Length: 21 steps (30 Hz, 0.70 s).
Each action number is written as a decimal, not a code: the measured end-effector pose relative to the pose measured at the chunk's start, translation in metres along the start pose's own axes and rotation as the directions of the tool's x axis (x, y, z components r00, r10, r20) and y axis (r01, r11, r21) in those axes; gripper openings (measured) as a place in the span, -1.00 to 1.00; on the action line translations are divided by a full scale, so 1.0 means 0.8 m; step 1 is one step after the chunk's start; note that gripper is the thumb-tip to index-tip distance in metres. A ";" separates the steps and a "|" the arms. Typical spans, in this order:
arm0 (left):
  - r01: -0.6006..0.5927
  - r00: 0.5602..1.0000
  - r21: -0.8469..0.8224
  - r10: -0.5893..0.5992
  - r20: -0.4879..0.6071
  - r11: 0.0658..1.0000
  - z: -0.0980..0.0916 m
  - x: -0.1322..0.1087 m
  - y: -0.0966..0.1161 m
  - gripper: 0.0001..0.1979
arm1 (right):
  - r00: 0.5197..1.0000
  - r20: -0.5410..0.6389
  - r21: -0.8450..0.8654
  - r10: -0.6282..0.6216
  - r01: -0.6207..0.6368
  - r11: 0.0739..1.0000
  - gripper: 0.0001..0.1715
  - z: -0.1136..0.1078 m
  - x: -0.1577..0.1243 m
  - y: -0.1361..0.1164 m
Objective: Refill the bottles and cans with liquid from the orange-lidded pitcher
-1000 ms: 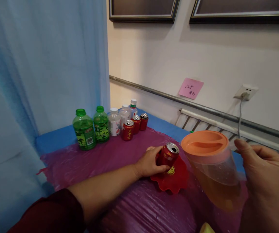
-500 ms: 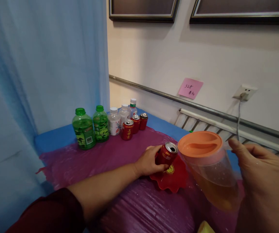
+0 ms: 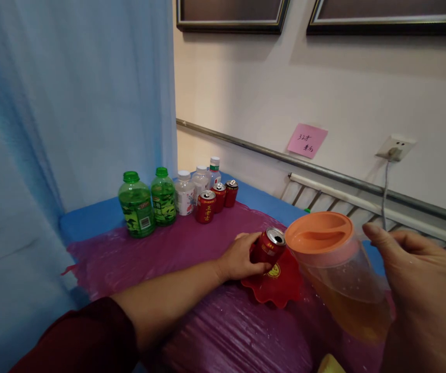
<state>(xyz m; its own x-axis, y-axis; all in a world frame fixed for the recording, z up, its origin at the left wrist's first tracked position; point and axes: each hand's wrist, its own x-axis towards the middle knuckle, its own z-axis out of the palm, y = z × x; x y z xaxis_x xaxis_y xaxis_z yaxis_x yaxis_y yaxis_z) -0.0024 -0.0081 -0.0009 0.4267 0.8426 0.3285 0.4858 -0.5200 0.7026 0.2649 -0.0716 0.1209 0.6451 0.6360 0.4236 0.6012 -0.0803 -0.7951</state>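
Observation:
My left hand (image 3: pixel 242 257) is closed around a red drink can (image 3: pixel 266 252), which leans to the right over a red scalloped dish (image 3: pixel 273 292). The can's top is open, showing a dark hole. At the right, my right hand (image 3: pixel 425 274) grips a clear plastic pitcher (image 3: pixel 347 290) with an orange lid (image 3: pixel 319 233); the handle is hidden by the fingers. Amber liquid fills the lower part of the pitcher, which is tilted so that its lid is close to the can's rim. No stream of liquid can be made out between them.
Two green bottles (image 3: pixel 136 210), several white-capped bottles (image 3: pixel 185 194) and three red cans (image 3: pixel 206 208) stand at the back left on purple plastic sheeting (image 3: pixel 172 248). A blue curtain (image 3: pixel 102 103) hangs at left. A radiator (image 3: pixel 347 202) and a plugged-in cable (image 3: pixel 386 191) are along the wall.
The view has shifted slightly. The pitcher looks tipped a little further, its base swung to the right. Both hands keep their holds, and the can stays in nearly the same tilt.

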 end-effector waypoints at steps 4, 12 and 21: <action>0.008 1.000 0.001 -0.008 0.000 1.000 0.000 0.000 0.001 -0.36 | 0.999 0.038 -0.035 0.029 -0.028 0.999 -0.50 -0.002 -0.003 -0.009; -0.002 1.000 -0.001 0.002 0.004 1.000 0.001 -0.001 0.003 -0.35 | 1.000 0.030 -0.061 0.004 -0.003 0.998 -0.50 -0.002 0.000 0.001; -0.014 1.000 0.003 0.014 0.018 1.000 0.001 -0.001 0.002 -0.39 | 0.999 0.033 -0.088 -0.043 0.046 0.995 -0.50 -0.001 0.001 0.003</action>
<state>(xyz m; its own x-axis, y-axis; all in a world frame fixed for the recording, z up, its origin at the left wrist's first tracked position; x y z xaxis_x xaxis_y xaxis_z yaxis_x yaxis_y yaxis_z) -0.0014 -0.0093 -0.0006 0.4470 0.8328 0.3266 0.4823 -0.5319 0.6961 0.2677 -0.0721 0.1196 0.6029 0.6635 0.4429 0.6694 -0.1186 -0.7334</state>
